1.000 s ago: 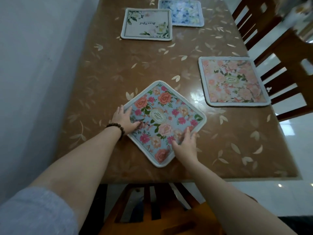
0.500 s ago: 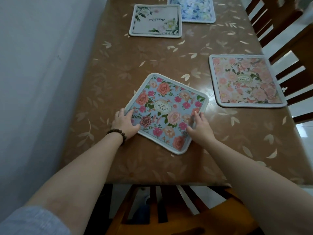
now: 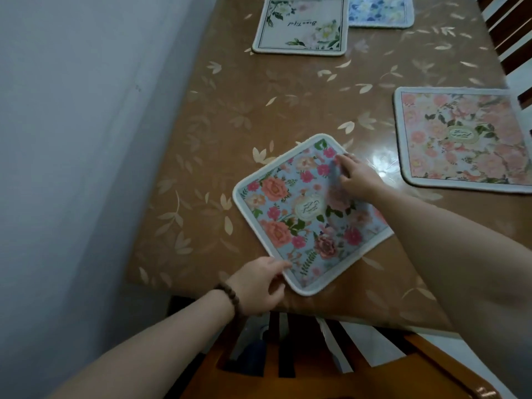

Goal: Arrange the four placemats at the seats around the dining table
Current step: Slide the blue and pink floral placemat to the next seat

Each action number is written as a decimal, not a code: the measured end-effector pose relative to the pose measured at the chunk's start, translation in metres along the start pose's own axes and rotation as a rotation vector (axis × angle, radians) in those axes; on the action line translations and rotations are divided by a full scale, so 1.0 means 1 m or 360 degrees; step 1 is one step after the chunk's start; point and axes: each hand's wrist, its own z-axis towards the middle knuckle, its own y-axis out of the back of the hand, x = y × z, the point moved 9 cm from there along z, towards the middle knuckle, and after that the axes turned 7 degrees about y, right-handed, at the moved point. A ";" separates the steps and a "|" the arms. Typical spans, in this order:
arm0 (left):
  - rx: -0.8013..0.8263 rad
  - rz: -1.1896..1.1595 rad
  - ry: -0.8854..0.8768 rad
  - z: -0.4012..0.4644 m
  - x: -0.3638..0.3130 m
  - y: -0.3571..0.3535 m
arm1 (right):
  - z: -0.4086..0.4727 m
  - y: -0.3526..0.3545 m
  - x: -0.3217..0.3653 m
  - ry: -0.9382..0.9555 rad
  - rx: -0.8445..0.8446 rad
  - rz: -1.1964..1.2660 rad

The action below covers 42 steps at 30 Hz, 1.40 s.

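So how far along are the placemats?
Three look placed: the white mat, the blue mat and the pink mat lie square. The flowered mat sits skewed under the left hand and right hand. It needs squaring.

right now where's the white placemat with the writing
Head view, far left of the table: the white placemat lies beside the blue placemat.

Blue floral mat (image 3: 305, 214) lies turned diamond-wise near bench (image 3: 288, 99) front edge. Left hand (image 3: 260, 285) w/ bead bracelet (image 3: 229, 296) pinches its near-left edge; right hand (image 3: 357, 177) lies flat on its far-right side. Pink mat (image 3: 466, 139) at right edge. White mat (image 3: 300, 24) & blue-white mat (image 3: 380, 11) side by side toward far end.
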 end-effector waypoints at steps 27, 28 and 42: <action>-0.0355 0.0472 0.0638 0.085 0.061 0.082 | -0.152 -0.041 -0.028 -0.0662 -0.0493 0.0616; -0.0400 0.0421 0.0621 0.071 0.060 0.077 | -0.144 -0.033 -0.031 -0.0621 -0.0456 0.0623; -0.0444 -0.0044 0.0692 0.020 0.044 0.029 | -0.168 -0.042 -0.030 -0.0502 -0.0310 0.0563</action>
